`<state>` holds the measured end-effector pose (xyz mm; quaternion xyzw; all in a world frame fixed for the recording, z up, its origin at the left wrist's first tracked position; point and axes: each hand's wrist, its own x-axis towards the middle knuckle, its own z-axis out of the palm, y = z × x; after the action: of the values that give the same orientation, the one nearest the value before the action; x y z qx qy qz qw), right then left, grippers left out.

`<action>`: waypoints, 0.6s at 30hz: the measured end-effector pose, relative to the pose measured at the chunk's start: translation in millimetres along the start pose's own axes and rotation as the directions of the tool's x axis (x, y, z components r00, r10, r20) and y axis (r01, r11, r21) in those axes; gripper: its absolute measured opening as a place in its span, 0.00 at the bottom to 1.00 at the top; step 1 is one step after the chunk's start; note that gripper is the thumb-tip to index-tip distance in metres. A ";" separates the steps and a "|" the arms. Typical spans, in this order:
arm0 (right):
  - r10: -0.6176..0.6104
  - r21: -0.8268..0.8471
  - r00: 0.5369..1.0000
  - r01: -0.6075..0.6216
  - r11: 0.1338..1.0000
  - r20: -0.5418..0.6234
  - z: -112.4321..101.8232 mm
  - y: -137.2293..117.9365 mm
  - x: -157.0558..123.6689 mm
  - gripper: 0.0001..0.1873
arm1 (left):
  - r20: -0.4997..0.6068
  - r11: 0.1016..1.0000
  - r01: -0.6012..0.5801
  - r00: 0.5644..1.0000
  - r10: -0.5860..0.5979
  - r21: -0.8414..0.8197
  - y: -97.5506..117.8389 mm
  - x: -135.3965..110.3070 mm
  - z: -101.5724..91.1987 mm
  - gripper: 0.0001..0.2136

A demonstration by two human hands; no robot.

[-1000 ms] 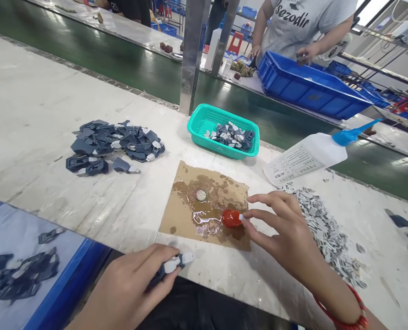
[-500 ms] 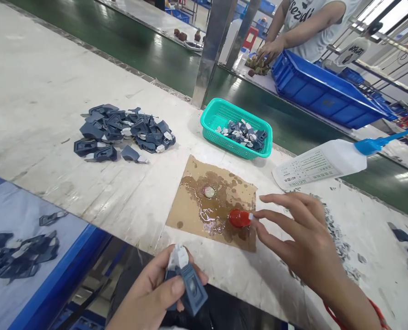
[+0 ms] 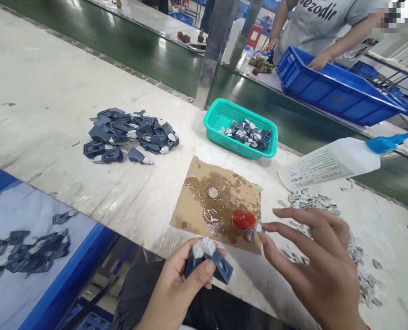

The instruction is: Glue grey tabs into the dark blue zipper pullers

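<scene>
My left hand [image 3: 186, 279] is closed round dark blue-grey plastic parts [image 3: 222, 268] with pale grey ends, above the table's front edge. Between thumb and forefinger, my right hand [image 3: 313, 256] pinches a small pale grey piece [image 3: 259, 228], just off the right edge of a cardboard sheet [image 3: 183, 215]. Wet, glossy liquid is spread over the cardboard. A red, glossy cap-like object [image 3: 244, 219] lies on it close to my right fingertips, and a small round pale disc [image 3: 213, 192] lies farther back.
A heap of blue-grey parts [image 3: 135, 130] lies left of a green basket [image 3: 224, 140] of similar pieces. A white bottle with blue nozzle [image 3: 330, 162] and scattered grey bits [image 3: 365, 270] are at right. Across the green belt [image 3: 149, 50], a person reaches into a blue crate [image 3: 337, 98].
My right hand has drawn the small pale piece away from the red object. My left hand has risen and turned the parts. The person opposite has moved a hand into the blue crate.
</scene>
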<state>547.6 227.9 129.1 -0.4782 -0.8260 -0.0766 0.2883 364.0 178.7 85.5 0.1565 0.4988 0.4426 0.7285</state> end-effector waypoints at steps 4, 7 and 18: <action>-0.001 0.186 0.997 -0.014 0.982 0.077 0.1 -16.7 -7.3 0.05 | -0.027 0.994 -0.046 0.998 0.049 0.101 -1.7 -1.9 2.5 0.13; 0.016 0.287 0.993 -0.050 0.957 0.120 4.2 -25.1 -12.1 0.06 | -0.036 0.994 -0.053 0.998 0.056 0.093 -0.9 -3.4 4.8 0.14; 0.014 0.374 0.985 -0.078 0.924 0.171 11.0 -30.5 -16.9 0.08 | -0.007 0.970 -0.158 0.987 0.162 0.187 -0.3 -5.1 4.7 0.07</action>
<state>524.1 203.6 115.3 -0.4373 -0.8348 0.1312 0.3078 367.7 175.4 90.4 0.2587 0.5317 0.4532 0.6671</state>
